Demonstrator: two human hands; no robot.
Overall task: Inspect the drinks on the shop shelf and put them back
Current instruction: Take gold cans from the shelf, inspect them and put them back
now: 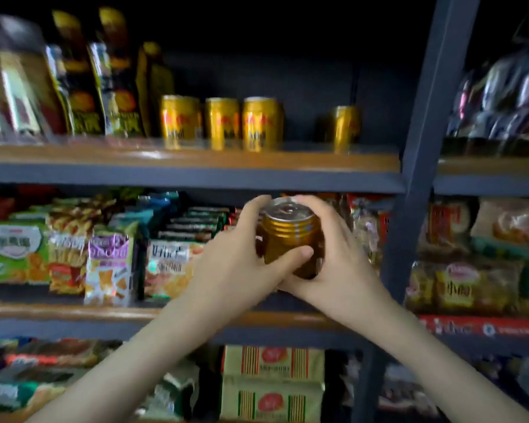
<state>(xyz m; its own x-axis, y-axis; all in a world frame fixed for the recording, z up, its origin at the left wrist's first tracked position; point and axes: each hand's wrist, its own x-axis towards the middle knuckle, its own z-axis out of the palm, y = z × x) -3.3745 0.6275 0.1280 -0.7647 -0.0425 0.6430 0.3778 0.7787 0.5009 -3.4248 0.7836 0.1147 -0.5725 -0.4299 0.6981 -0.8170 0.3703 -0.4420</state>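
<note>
Dark blue-grey metal shelving fills your view, with brown wood-look boards laid on the steel rails and a thick upright post (425,117) splitting it into two bays. On the upper shelf (318,160) three gold cans (222,122) stand upright side by side near the front edge, and a fourth can (344,126) stands well apart to their right, further back in the shadow. Glossy black-and-yellow snack bags (83,87) lean to the left of them.

You are holding one more gold can (289,236) in front of the middle shelf, below the row. It is smooth metal with a ridged shoulder and a silver pull-tab lid turned toward you. Your left hand (242,264) grips its left side, thumb laid across the front. Your right hand (339,261) wraps the right side, fingers curled up to the rim.

Behind your hands, crinkly foil snack packs (110,264) crowd the middle shelf. Flat yellow-green packets (272,383) are stacked on the shelf below, and wrapped biscuits (471,282) fill the right bay. Everything is a little blurred, so the labels cannot be read.
</note>
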